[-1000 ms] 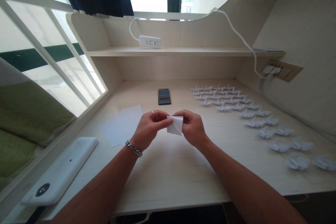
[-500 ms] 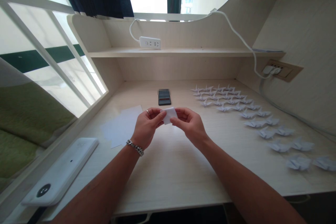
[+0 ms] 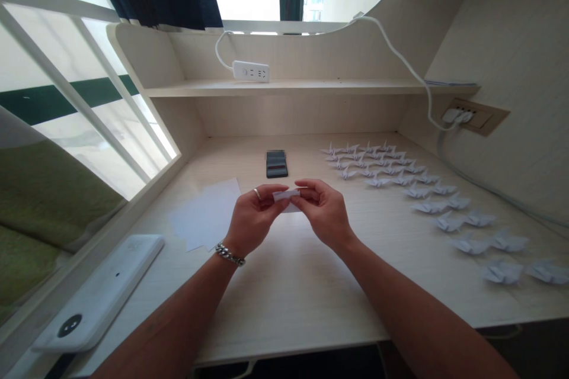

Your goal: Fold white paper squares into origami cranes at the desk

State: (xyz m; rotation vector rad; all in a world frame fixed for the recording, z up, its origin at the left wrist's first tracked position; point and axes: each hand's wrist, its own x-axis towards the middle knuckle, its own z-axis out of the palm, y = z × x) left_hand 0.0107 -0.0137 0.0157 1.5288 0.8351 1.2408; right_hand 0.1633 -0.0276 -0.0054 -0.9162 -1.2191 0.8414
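A small piece of folded white paper (image 3: 287, 195) is pinched between my two hands above the middle of the desk. My left hand (image 3: 254, 213), with a ring and a chain bracelet at the wrist, grips its left side between thumb and fingers. On the right side, my right hand (image 3: 323, 208) holds it the same way. Both thumbs press on the near face, and a lower flap shows beneath them. Loose white paper sheets (image 3: 207, 216) lie left of my left hand. Several white paper cranes (image 3: 377, 180) stand in rows to the right.
A dark phone-like object (image 3: 277, 164) lies just beyond my hands. At the left edge rests a long white device (image 3: 104, 290). A white power strip (image 3: 251, 71) sits on the shelf (image 3: 306, 90), and a white cable (image 3: 402, 59) runs to the wall socket (image 3: 478, 116).
The paper has tipped or been folded over, so a narrow strip now shows where a squarish face was. My hands have drawn slightly closer together, thumbs nearly meeting.
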